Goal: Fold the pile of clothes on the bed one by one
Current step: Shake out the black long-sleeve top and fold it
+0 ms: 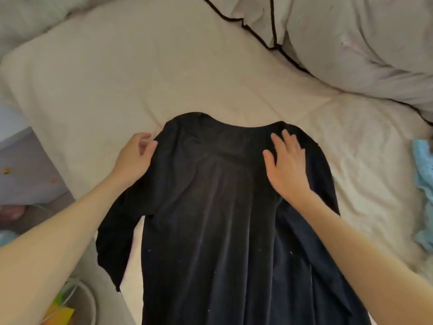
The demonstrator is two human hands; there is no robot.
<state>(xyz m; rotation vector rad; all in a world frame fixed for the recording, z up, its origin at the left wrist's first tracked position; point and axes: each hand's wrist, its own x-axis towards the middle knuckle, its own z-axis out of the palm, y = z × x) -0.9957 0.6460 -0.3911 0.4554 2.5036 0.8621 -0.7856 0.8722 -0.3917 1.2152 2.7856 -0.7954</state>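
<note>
Black garment point(210, 219) spread flat on the cream bed point(140, 78), long axis running from near edge to far, neckline pointing away toward the pillows point(351, 43). Left hand point(133, 156) at the left shoulder seam, fingers curled at the cloth's edge, probably pinching it, grip not fully visible. Right hand point(288, 165) released, flat on the right shoulder. Left sleeve hanging toward the bed's edge. Light blue cloth point(424, 179) at far right.

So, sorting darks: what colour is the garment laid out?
Black garment, plain, seen in the head view.
</note>
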